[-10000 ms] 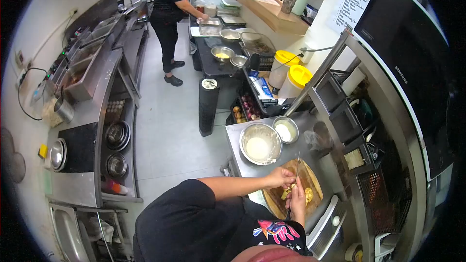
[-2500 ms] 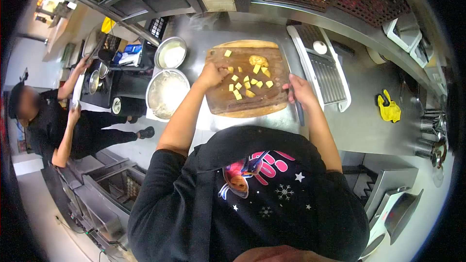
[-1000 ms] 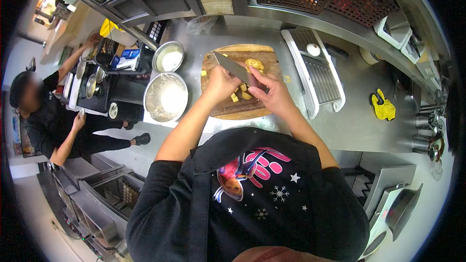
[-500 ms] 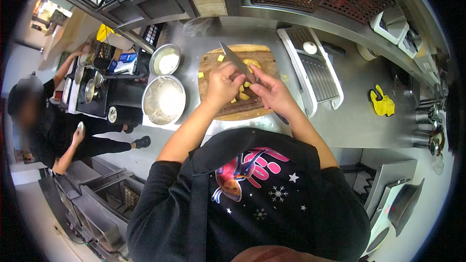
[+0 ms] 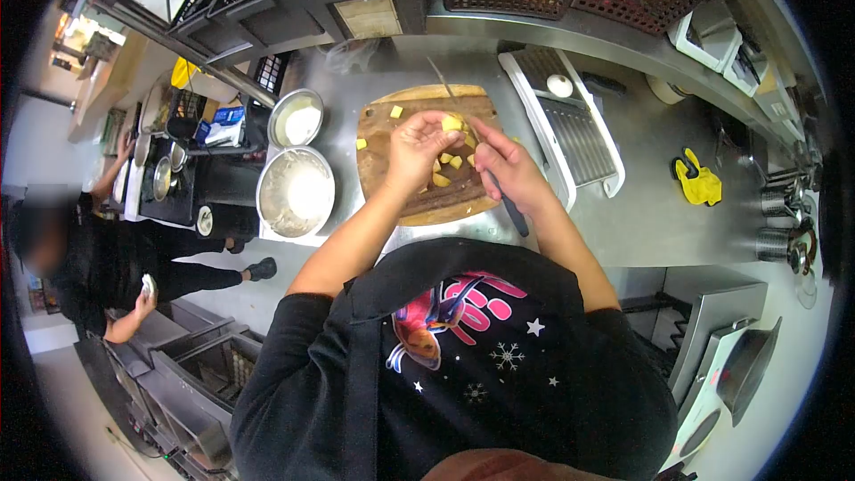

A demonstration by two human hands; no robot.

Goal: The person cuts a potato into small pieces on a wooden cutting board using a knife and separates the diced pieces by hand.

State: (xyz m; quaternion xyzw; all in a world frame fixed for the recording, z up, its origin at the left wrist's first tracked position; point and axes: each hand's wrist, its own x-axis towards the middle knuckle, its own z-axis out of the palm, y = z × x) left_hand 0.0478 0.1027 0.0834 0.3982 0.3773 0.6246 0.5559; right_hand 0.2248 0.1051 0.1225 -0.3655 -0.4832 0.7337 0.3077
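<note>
My left hand pinches a yellow piece, which looks like potato, above the wooden cutting board. In my right hand is a knife, its blade pointing up and away, close against the held piece. The dark handle sticks out below my fingers. Several cut yellow pieces lie on the board beneath my hands, and another cube rests near its far left part. A cube is at the board's left edge.
Left of the board stand a large metal bowl and a smaller one, both with pale contents. A white-framed slicer bears a white round item. Further right lies a yellow cloth. A person in black stands at left.
Over the last seconds my right hand took up the knife from the board's right side. My left hand now holds a yellow piece against the blade. The view has turned to the bench.
</note>
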